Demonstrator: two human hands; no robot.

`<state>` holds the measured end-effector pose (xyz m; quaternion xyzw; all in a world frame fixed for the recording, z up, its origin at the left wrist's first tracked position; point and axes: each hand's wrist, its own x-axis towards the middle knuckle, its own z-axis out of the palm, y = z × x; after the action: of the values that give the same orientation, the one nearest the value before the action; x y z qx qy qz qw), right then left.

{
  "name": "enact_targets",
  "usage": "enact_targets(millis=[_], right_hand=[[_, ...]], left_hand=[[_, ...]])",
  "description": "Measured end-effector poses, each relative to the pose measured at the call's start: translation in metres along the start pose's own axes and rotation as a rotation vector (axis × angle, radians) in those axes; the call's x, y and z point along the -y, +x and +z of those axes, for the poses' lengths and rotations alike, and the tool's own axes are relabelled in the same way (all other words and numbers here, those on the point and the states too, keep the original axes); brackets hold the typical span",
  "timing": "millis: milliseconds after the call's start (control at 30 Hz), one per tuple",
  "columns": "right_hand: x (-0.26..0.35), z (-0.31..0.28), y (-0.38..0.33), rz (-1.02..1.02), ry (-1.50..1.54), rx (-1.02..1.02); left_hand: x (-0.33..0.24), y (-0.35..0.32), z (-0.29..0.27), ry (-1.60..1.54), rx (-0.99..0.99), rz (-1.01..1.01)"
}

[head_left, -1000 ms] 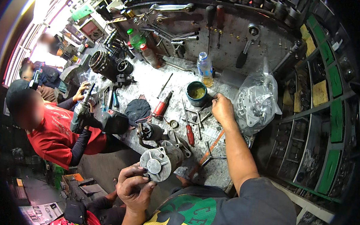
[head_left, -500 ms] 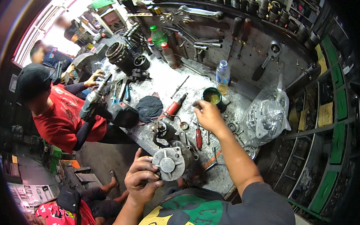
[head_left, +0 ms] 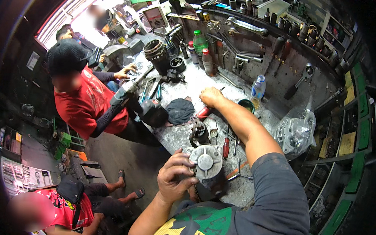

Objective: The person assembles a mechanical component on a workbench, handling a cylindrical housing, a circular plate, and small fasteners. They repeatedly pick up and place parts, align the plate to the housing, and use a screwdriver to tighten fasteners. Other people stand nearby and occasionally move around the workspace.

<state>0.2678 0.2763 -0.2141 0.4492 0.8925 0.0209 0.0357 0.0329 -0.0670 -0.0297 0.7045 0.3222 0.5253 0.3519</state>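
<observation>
My left hand (head_left: pixel 175 175) grips the edge of a round grey metal housing (head_left: pixel 204 160), its ribbed face with a raised hub turned up at the table's near edge. My right hand (head_left: pixel 211 97) reaches across the table, fingers curled down over the tip end of a red-bodied tool (head_left: pixel 203 113). What those fingers hold, if anything, is hidden. Just beyond the hand shows the end of a thin rod (head_left: pixel 222 89). A dark motor part (head_left: pixel 198 132) stands behind the housing. To its right lies a red-handled screwdriver (head_left: pixel 226 148).
A black cloth (head_left: pixel 180 111) lies left of my right hand. A dark green cup (head_left: pixel 247 105) and plastic bottle (head_left: pixel 258 89) stand to its right, then a bagged metal part (head_left: pixel 295 133). A T-shaped wrench (head_left: pixel 239 173) lies near. A co-worker in red (head_left: pixel 91 101) holds a power tool.
My right hand has moved left and away from me, from beside the green cup to the red-bodied tool. My left hand keeps hold of the housing. The whole view has shifted.
</observation>
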Motion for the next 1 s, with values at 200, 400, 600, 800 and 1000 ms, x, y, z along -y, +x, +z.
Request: enact_targets(millis=[200,400,600,800,1000], right_hand=[[0.04,-0.166,-0.108,0.318,0.719,-0.822],[0.101,-0.31,-0.266,0.029,1.362,-1.005],[0.135,-0.326,-0.287,0.007,1.134,-0.753],[0.134,-0.32,-0.28,-0.066,0.924,-0.835],[0.133,-0.306,-0.262,-0.219,1.009,-0.795]], left_hand=[[-0.006,0.002,0.002,0.008,-0.001,0.032],[-0.033,0.033,-0.005,0.035,0.051,0.02],[-0.063,0.075,0.014,0.232,0.133,-0.087],[-0.063,0.088,0.035,0.312,0.202,-0.159],[-0.053,0.078,0.051,0.356,0.015,-0.094]])
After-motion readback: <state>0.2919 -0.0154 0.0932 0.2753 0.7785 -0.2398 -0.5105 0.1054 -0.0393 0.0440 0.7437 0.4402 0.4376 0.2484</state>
